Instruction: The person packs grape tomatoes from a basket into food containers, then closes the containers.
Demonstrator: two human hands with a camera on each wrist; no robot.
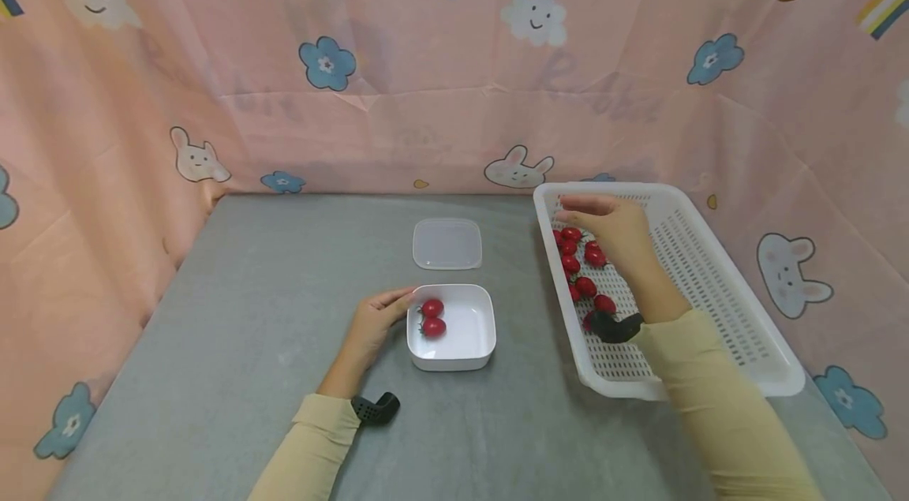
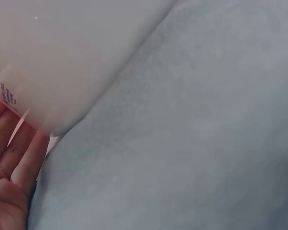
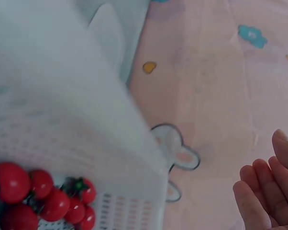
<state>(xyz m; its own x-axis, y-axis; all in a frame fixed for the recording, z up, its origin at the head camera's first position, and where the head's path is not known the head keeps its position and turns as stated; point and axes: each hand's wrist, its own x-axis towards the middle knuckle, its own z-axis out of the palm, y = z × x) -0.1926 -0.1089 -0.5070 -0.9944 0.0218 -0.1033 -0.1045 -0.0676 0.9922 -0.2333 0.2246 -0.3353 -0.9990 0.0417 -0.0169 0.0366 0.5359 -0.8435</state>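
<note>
My left hand (image 1: pixel 372 325) touches the left side of a small white box (image 1: pixel 465 335) with its fingertips. Seen from the left wrist, its fingers (image 2: pixel 22 148) lie nearly straight against the box wall, by some dark printing. Two cherry tomatoes (image 1: pixel 432 317) lie inside the box near its left wall. Over the far left part of a white perforated basket (image 1: pixel 717 280) hovers my right hand (image 1: pixel 614 229), with nothing between its loosely bent fingers. Several cherry tomatoes (image 1: pixel 585 286) lie along the basket's left side, also showing as a cluster of tomatoes (image 3: pixel 55 203) in the right wrist view.
A translucent lid (image 1: pixel 447 244) lies flat on the grey table (image 1: pixel 284 288) just beyond the box. The basket's raised rim (image 1: pixel 568 304) stands to the right of the box. A pink printed curtain (image 1: pixel 426 114) hangs behind the table and at its sides.
</note>
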